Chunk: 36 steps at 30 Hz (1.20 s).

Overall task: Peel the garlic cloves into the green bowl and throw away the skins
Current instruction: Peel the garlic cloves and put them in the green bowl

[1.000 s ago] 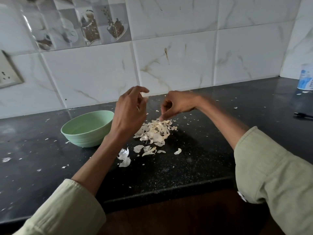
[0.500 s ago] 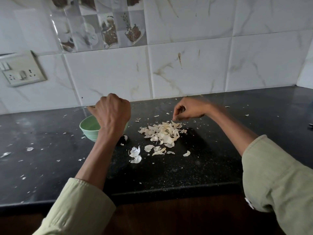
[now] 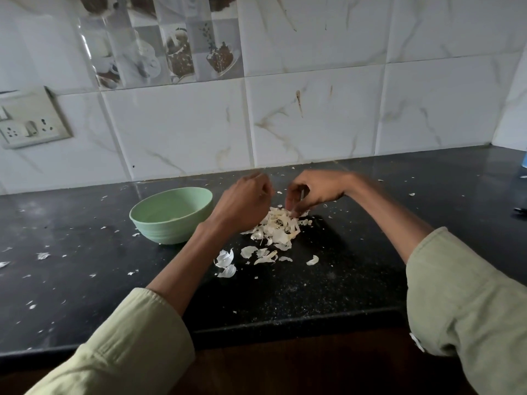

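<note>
The green bowl (image 3: 171, 232) stands on the black counter (image 3: 328, 280), left of centre; its inside is mostly hidden from this angle. To its right lies a pile of garlic skins (image 3: 278, 229), with a few loose skins (image 3: 225, 259) nearer to me. My left hand (image 3: 242, 201) hovers over the pile's left side, between bowl and pile, fingers loosely curled and blurred, nothing seen in it. My right hand (image 3: 313, 192) reaches down at the pile's far edge, its curled fingertips pinching among the skins. I can make out no whole clove.
Small skin flakes (image 3: 42, 255) are scattered over the counter's left part. A wall socket (image 3: 31, 129) sits at far left. At the right edge are a blue-white container (image 3: 524, 162) and a dark object (image 3: 520, 210). The counter's front edge (image 3: 285, 323) runs close to me.
My left hand has swung from above the bowl back right to the pile. My right hand stayed at the pile's far edge and dipped its fingers into the skins. The view shifted.
</note>
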Tool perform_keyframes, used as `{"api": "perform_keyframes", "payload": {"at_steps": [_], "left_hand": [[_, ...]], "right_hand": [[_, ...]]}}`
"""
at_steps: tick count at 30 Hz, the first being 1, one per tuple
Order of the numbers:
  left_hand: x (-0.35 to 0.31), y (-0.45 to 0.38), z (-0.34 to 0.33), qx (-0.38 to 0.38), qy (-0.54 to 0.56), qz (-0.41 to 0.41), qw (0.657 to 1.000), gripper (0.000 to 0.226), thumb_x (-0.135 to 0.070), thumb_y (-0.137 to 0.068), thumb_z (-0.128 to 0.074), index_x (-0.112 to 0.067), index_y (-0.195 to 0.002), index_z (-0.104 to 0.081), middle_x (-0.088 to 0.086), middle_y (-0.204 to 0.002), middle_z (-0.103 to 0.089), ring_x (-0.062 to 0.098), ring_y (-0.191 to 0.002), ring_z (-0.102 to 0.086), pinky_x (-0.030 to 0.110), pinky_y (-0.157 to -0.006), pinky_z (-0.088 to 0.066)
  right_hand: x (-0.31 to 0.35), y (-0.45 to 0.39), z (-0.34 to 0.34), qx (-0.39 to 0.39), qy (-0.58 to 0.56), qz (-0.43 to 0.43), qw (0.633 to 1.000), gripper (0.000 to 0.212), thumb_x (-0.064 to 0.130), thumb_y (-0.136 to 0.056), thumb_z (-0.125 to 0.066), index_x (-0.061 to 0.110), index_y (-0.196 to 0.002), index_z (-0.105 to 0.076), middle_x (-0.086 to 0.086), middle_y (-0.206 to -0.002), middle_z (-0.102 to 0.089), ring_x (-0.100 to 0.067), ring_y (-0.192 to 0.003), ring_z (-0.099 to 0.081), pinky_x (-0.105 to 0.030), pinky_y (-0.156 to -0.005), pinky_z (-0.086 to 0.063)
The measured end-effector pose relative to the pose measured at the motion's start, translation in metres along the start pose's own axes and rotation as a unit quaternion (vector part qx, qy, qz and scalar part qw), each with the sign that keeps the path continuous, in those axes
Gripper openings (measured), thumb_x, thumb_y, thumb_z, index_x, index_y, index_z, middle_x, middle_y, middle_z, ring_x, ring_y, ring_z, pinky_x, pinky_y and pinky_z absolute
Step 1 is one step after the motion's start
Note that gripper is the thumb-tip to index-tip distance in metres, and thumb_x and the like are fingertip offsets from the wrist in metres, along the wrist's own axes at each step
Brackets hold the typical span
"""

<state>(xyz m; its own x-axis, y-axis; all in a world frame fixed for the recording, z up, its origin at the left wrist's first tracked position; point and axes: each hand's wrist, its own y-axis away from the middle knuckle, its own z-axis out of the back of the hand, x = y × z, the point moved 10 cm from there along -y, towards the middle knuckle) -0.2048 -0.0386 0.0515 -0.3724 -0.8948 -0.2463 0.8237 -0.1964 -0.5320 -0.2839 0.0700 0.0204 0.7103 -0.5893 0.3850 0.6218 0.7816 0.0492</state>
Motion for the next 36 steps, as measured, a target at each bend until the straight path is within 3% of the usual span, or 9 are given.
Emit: {"api": "perform_keyframes", "payload": {"at_steps": [4, 7, 12, 14, 21, 25, 29, 32, 36], "left_hand": [[0.017, -0.017, -0.011, 0.003, 0.082, 0.058, 0.995, 0.019, -0.02, -0.098, -0.054, -0.032, -0.087, -0.064, -0.01, -0.097, -0.074, 0.012, -0.087, -0.069, 0.046, -0.082, -0.059], [0.018, -0.016, -0.022, 0.002, 0.14, 0.074, 0.987, 0.021, -0.026, -0.106, -0.053, -0.019, -0.094, -0.068, -0.004, -0.089, -0.075, 0.019, -0.084, -0.071, 0.046, -0.08, -0.059], [0.023, -0.012, -0.02, 0.01, 0.251, 0.061, 0.966, 0.022, -0.036, -0.1, -0.069, -0.014, -0.105, -0.071, -0.003, -0.095, -0.077, 0.008, -0.087, -0.071, 0.02, -0.073, -0.054], [0.025, -0.011, -0.019, 0.017, 0.293, 0.062, 0.954, 0.025, -0.034, -0.091, -0.08, -0.013, -0.104, -0.073, 0.001, -0.094, -0.078, 0.013, -0.089, -0.074, 0.022, -0.076, -0.057], [0.023, -0.005, -0.008, -0.055, 0.269, 0.063, 0.96, 0.031, -0.023, -0.072, -0.096, -0.011, -0.087, -0.072, 0.001, -0.077, -0.075, 0.007, -0.066, -0.067, 0.02, -0.064, -0.057], [0.023, -0.005, -0.004, -0.059, 0.259, 0.055, 0.963, 0.017, -0.018, -0.079, -0.091, -0.014, -0.089, -0.077, 0.0, -0.076, -0.077, 0.017, -0.071, -0.074, 0.027, -0.069, -0.061], [0.013, -0.006, -0.003, -0.063, 0.216, 0.015, 0.974, 0.011, -0.004, -0.091, -0.077, -0.014, -0.094, -0.08, -0.004, -0.077, -0.078, 0.011, -0.068, -0.074, 0.026, -0.068, -0.061], [0.016, -0.007, 0.001, -0.078, 0.205, 0.022, 0.975, 0.008, -0.012, -0.093, -0.077, -0.018, -0.095, -0.082, -0.007, -0.074, -0.077, 0.007, -0.066, -0.072, 0.018, -0.06, -0.053], [0.024, -0.004, 0.007, -0.11, 0.239, 0.055, 0.963, 0.006, -0.024, -0.09, -0.083, -0.019, -0.093, -0.081, -0.003, -0.071, -0.076, 0.013, -0.067, -0.073, 0.023, -0.06, -0.056]], "right_hand": [[0.001, 0.001, -0.001, 0.01, 0.013, -0.004, 1.0, 0.02, 0.026, -0.084, -0.086, 0.022, -0.102, -0.076, 0.008, -0.09, -0.077, -0.005, -0.075, -0.071, -0.021, -0.07, -0.052], [-0.001, 0.001, 0.005, -0.018, -0.021, -0.008, 1.0, 0.017, 0.02, -0.089, -0.081, 0.012, -0.103, -0.076, 0.006, -0.087, -0.077, -0.002, -0.068, -0.069, -0.015, -0.065, -0.049], [0.003, 0.01, 0.034, -0.132, -0.17, 0.006, 0.977, 0.019, 0.011, -0.092, -0.075, 0.004, -0.108, -0.068, -0.009, -0.099, -0.075, -0.009, -0.08, -0.072, -0.023, -0.077, -0.06], [0.004, 0.012, 0.037, -0.144, -0.245, 0.012, 0.959, 0.022, 0.006, -0.092, -0.074, -0.001, -0.112, -0.066, -0.013, -0.098, -0.074, -0.015, -0.082, -0.073, -0.028, -0.082, -0.062], [0.011, 0.009, 0.023, -0.114, -0.325, 0.019, 0.939, 0.033, 0.002, -0.09, -0.076, -0.002, -0.12, -0.063, -0.03, -0.108, -0.072, -0.029, -0.09, -0.073, -0.036, -0.086, -0.063], [0.012, 0.01, 0.028, -0.143, -0.309, 0.023, 0.94, 0.025, 0.006, -0.087, -0.079, -0.003, -0.107, -0.066, -0.02, -0.097, -0.076, -0.026, -0.085, -0.075, -0.036, -0.082, -0.064], [0.011, 0.013, 0.033, -0.179, -0.277, 0.012, 0.944, 0.034, 0.016, -0.082, -0.086, -0.005, -0.098, -0.065, -0.019, -0.089, -0.076, -0.024, -0.08, -0.075, -0.037, -0.081, -0.064], [0.014, 0.012, 0.033, -0.187, -0.257, 0.019, 0.948, 0.039, 0.016, -0.082, -0.087, -0.007, -0.105, -0.065, -0.019, -0.091, -0.077, -0.025, -0.08, -0.076, -0.038, -0.081, -0.064], [0.015, 0.013, 0.038, -0.212, -0.255, 0.02, 0.943, 0.038, 0.016, -0.08, -0.088, -0.002, -0.108, -0.071, -0.02, -0.093, -0.077, -0.026, -0.082, -0.076, -0.035, -0.079, -0.064]]}}
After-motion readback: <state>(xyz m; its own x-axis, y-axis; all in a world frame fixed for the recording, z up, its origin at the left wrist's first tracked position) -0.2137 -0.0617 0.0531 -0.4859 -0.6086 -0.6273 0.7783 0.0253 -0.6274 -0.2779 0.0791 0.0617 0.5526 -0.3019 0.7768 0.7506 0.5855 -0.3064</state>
